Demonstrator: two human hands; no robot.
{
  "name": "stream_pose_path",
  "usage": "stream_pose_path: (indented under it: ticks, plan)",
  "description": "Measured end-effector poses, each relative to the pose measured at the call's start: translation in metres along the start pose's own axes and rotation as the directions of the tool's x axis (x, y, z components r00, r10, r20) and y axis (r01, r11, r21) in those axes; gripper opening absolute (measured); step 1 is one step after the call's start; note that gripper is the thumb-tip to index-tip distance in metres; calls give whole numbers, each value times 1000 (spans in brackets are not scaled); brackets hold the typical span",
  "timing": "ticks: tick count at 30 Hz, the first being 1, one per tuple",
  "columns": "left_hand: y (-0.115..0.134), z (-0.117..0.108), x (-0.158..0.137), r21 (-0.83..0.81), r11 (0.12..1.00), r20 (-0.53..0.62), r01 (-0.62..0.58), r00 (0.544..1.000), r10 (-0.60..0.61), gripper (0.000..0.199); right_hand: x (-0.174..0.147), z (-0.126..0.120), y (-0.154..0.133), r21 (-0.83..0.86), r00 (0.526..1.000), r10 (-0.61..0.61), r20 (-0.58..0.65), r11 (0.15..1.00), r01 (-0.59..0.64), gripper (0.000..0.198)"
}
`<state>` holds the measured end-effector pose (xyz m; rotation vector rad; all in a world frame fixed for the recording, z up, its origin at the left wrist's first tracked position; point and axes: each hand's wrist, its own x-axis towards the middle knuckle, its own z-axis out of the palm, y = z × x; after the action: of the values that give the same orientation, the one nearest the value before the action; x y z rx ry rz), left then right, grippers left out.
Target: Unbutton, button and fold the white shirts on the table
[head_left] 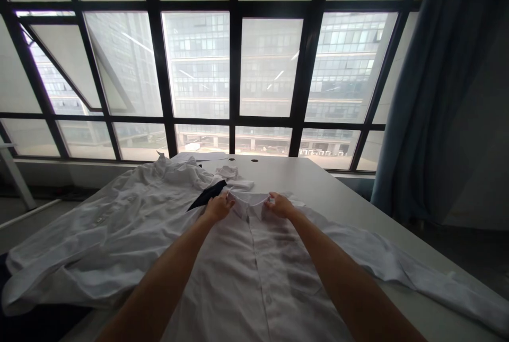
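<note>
A white button-up shirt lies front side up before me, its collar toward the window and its button line running down the middle. My left hand pinches the left side of the collar. At the collar's right side, my right hand has its fingers closed on the fabric. One sleeve stretches out to the right along the table. Close to my left hand, a dark piece of cloth shows between the shirt and other white fabric.
Rumpled white garments cover the left of the white table. A small bundled white cloth lies beyond the collar. Dark fabric shows at lower left. Large windows stand behind, with a blue curtain at right and a white metal frame at left.
</note>
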<state>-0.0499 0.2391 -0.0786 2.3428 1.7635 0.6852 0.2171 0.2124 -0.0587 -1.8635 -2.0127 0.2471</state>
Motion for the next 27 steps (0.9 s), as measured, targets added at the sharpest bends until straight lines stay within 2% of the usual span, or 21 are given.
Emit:
stream_pose_path:
  ticks: [4, 8, 11, 13, 15, 17, 18, 21, 23, 25, 27]
  plan:
    - [-11, 3, 19, -175, 984, 17, -28, 999, 31, 29, 19, 2, -3, 32, 1000, 12, 10, 999, -12, 33]
    - [-18, -6, 41, -263, 960, 18, -96, 994, 104, 30, 36, -12, -1, 34, 1000, 19, 14, 999, -20, 24]
    - [-3, -24, 66, -170, 979, -26, -112, 994, 109, 28, 50, -31, -8, -20, 993, 89, -79, 996, -91, 27]
    - [15, -33, 80, -80, 995, -51, -61, 997, 57, 30, 56, -40, -17, -62, 974, 157, -166, 984, -169, 36]
    - [32, -36, 83, 15, 1000, -107, 17, 994, -16, 36, 55, -41, -27, -78, 964, 194, -179, 974, -211, 48]
    - [44, -29, 72, 108, 993, -137, 53, 990, -38, 49, 45, -33, -34, -95, 977, 185, -108, 976, -195, 67]
    - [47, -23, 62, 149, 988, -115, 34, 993, -17, 55, 36, -26, -36, -115, 985, 159, -62, 980, -165, 75]
    - [42, 0, 21, 195, 974, 95, -118, 990, 101, 65, 0, 1, -32, -191, 997, 36, 73, 981, -22, 79]
    - [27, 8, -8, 192, 964, 208, -185, 967, 144, 67, -25, 14, -21, -212, 993, 10, 119, 977, 16, 75]
    - [5, 7, -30, 197, 961, 262, -195, 955, 140, 67, -45, 17, -1, -227, 990, 62, 130, 974, -31, 71]
    - [-19, -4, -47, 217, 958, 287, -187, 950, 121, 65, -60, 11, 25, -256, 982, 142, 127, 961, -106, 70]
